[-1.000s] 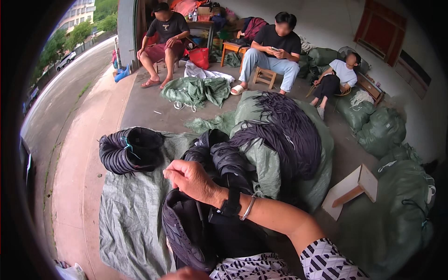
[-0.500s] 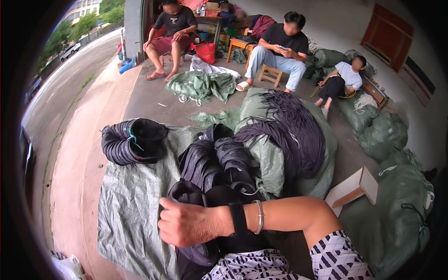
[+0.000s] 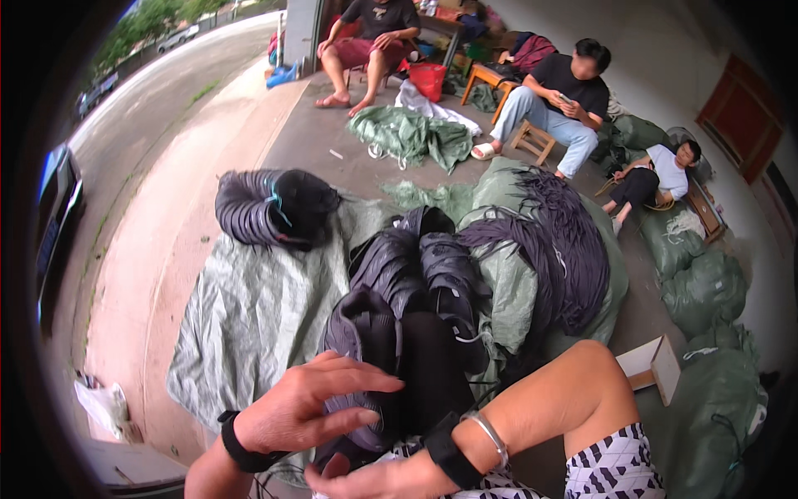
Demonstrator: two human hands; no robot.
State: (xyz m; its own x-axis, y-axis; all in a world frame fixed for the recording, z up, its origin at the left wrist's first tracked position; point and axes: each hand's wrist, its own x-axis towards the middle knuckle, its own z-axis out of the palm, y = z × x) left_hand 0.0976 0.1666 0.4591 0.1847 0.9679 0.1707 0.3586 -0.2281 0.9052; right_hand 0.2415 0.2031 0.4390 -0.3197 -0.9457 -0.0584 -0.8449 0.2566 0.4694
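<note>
A black shoe with a knit upper lies lengthwise at my lap, its opening turned away from me. My left hand hovers over the near part of the shoe, thumb and fingers apart; whether it touches the shoe I cannot tell. At the lower edge, near the shoe's close end, my right hand shows partly, its visible fingertips apart and nothing seen in them. Beyond the shoe, nested black shoe uppers lie in two rows. Another curved stack of dark uppers, tied with a turquoise cord, sits farther left.
A grey-green woven sheet spreads under the stacks. Dark laces heap on a green sack at right, beside a small wooden box. Full green sacks line the right side. Three people sit farther back.
My left hand has come into view over the shoe. My right hand has drawn back from above the shoe to the lower edge, its fist loosened. The view has shifted leftward.
</note>
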